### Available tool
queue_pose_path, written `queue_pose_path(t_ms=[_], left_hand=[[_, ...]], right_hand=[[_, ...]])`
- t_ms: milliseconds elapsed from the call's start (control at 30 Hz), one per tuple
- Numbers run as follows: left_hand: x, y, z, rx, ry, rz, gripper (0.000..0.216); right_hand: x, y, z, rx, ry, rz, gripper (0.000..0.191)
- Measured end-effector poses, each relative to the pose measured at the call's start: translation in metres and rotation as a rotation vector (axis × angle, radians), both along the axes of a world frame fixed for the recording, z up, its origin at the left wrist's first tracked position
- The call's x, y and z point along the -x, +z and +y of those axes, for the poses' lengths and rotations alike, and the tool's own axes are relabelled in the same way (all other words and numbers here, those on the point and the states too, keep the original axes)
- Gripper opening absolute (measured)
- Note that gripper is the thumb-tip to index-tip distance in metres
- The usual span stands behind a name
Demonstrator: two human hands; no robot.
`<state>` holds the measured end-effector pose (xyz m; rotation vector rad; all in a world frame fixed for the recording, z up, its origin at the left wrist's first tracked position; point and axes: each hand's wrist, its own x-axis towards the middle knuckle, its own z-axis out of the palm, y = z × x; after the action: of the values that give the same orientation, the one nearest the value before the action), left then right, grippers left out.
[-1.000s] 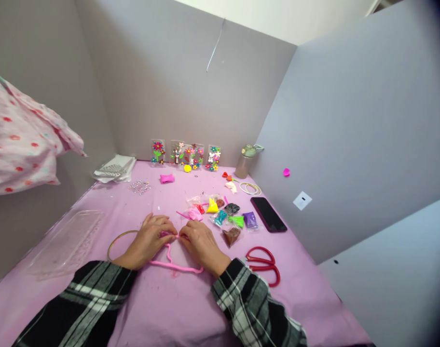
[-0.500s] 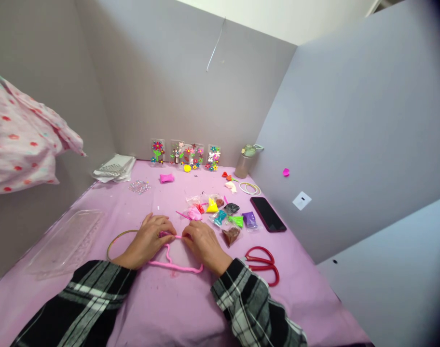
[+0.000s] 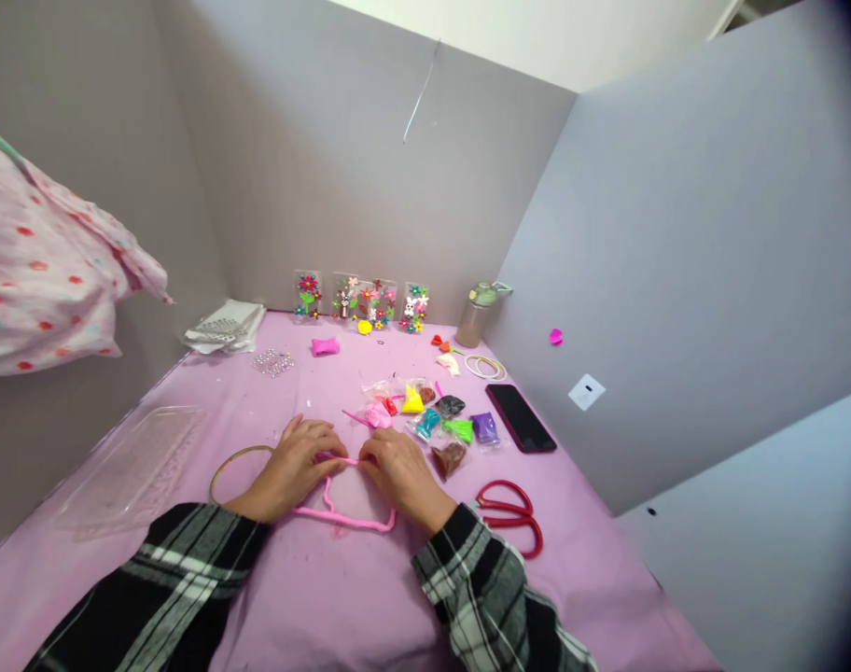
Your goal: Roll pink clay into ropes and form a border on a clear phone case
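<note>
A pink strand (image 3: 355, 523), which looks like soft modelling clay, lies bent into an angular outline on the pink tablecloth. My left hand (image 3: 294, 469) pinches its far side between thumb and fingers. Close beside it, my right hand (image 3: 401, 474) pinches the same stretch, leaving a short piece visible between the fingertips. The hands cover parts of the outline. A gold-coloured hoop (image 3: 219, 469) lies partly under my left wrist. Just beyond my right hand are small bags of coloured clay, among them a pink one (image 3: 379, 414), a yellow one (image 3: 412, 401) and a brown one (image 3: 448, 457).
Red-handled scissors (image 3: 506, 521) and a dark phone (image 3: 521, 418) lie to the right. A clear plastic tray (image 3: 128, 462) is on the left. Decorated clear panels (image 3: 415, 308) and a bottle (image 3: 473, 320) stand at the back. Thin rings (image 3: 486, 367) lie near the bottle.
The whole view has shifted slightly. Both hands keep pinching the pink strand at about the same place, with only tiny finger movement.
</note>
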<state>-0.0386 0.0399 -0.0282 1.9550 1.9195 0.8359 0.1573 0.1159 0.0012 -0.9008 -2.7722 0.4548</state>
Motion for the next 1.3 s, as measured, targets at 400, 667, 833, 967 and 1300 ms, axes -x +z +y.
queue_pose_path(t_ms=[400,667,833,967,1300], left_hand=[[-0.010,-0.005,0.005,-0.042,-0.054,0.035,0.007],[-0.017,-0.004,0.009,-0.071,-0.080,0.089,0.010],[-0.020,-0.003,0.010,-0.061,-0.083,0.097,0.009],[-0.020,-0.003,0.010,-0.054,-0.088,0.101,0.008],[-0.017,-0.001,0.009,-0.051,-0.075,0.094,0.006]], right_hand=[[-0.006,0.007,0.003,0.001,-0.010,-0.038,0.013],[-0.013,0.008,0.008,0.028,-0.009,-0.029,0.010],[-0.017,0.010,0.010,0.049,-0.010,-0.030,0.011],[-0.021,0.010,0.012,0.058,-0.014,-0.029,0.010],[-0.027,0.011,0.010,0.060,-0.028,-0.033,0.008]])
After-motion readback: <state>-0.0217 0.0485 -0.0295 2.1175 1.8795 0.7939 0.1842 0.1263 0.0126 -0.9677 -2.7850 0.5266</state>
